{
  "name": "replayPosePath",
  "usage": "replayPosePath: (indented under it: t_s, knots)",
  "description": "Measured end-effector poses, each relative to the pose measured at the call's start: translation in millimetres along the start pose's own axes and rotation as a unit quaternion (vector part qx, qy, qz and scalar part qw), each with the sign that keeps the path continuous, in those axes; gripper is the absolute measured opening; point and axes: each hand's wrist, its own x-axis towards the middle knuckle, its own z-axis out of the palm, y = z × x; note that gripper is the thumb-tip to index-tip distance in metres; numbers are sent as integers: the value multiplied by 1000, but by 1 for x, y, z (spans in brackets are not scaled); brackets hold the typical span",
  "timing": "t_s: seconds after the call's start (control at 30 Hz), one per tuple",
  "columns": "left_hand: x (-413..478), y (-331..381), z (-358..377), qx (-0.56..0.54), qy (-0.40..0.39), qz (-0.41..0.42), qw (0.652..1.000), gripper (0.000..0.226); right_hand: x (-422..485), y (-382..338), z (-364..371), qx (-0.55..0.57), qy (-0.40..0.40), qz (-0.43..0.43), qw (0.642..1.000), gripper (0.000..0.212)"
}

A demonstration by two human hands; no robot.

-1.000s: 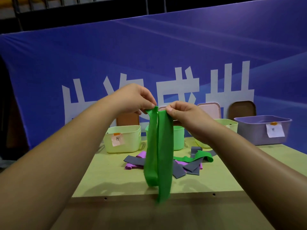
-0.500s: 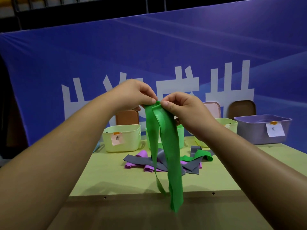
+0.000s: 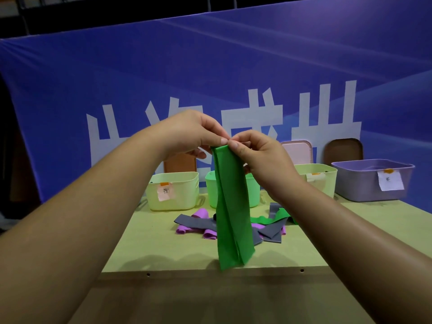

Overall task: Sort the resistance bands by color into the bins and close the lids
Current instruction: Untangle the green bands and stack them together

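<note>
**Green band held up folded, pinched by both hands**

At the counter's [image 3: 161,249] far left stands a pale bin [image 3: 177,195] with a pink label, its writing too small to read. A brown lid [image 3: 180,163] leans upright behind it.

The left hand [image 3: 187,134] pinches the top of the band [image 3: 231,211] between thumb and fingers [image 3: 222,140]. The band is bright green, flat and matte, folded lengthwise into several layers; how many is hard to count. It hangs straight down in the air, and its lower end shows in front of the counter's near edge. It hides most of the green bin [image 3: 210,188] at the far edge.

The right hand [image 3: 259,157] pinches the same top fold, its fingers [image 3: 233,144] touching the left hand's.

Mid-counter lies a pile [image 3: 198,224] of grey, purple and green bands, partly covered by the held band.

The right wrist cuts off a third bin [image 3: 325,176] and its label. A purple bin [image 3: 360,181] sits at the far right corner. Pink [image 3: 297,152] and brown [image 3: 343,149] lids lean behind them.
</note>
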Motion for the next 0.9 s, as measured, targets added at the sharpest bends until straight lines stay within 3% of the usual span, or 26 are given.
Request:
replayPosePath:
  t_s: [0.23,0.9]
  knots:
    - [1,-5,4,-56,-2,-26,998,7,3,4,6,62,-2,33,998,9]
    - [1,-17,8,-89,-11,-52,995,12,6,19,11,62,13,40,997,11]
